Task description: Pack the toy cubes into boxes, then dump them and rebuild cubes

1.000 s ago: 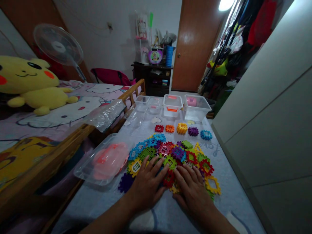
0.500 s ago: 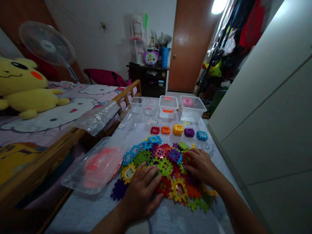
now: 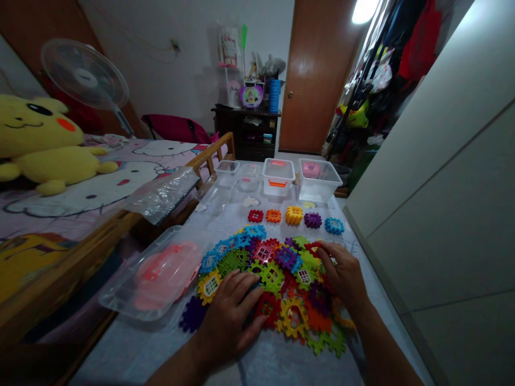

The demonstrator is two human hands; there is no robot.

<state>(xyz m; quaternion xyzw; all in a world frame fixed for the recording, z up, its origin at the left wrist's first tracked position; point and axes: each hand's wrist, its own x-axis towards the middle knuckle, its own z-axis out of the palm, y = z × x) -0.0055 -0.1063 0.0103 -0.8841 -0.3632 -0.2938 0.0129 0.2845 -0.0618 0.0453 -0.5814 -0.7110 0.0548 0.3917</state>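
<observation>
A heap of colourful plastic interlocking tiles (image 3: 272, 277) with toothed edges lies on the cloth-covered table. My left hand (image 3: 235, 311) rests on the heap's near left side, fingers spread, beside a yellow window tile (image 3: 210, 286). At the heap's right side, my right hand (image 3: 345, 271) pinches a red tile (image 3: 313, 248) between thumb and fingers; the palm hides part of it. Behind the heap, small stacks stand in a row: red (image 3: 255, 215), orange (image 3: 273, 215), yellow (image 3: 294, 215), purple (image 3: 313, 220) and blue (image 3: 334, 225).
Clear plastic boxes (image 3: 278, 177) stand along the table's far end, one holding a pink object (image 3: 311, 170). To the left lies a transparent lid (image 3: 120, 300) with pink lids (image 3: 167, 273). A wooden bed rail (image 3: 193, 161) borders the left; a white cabinet (image 3: 442, 187) borders the right.
My right hand has lifted slightly and shifted right, with the red tile now pinched in its fingers. A green window tile beneath is uncovered. My left hand has stayed nearly in place.
</observation>
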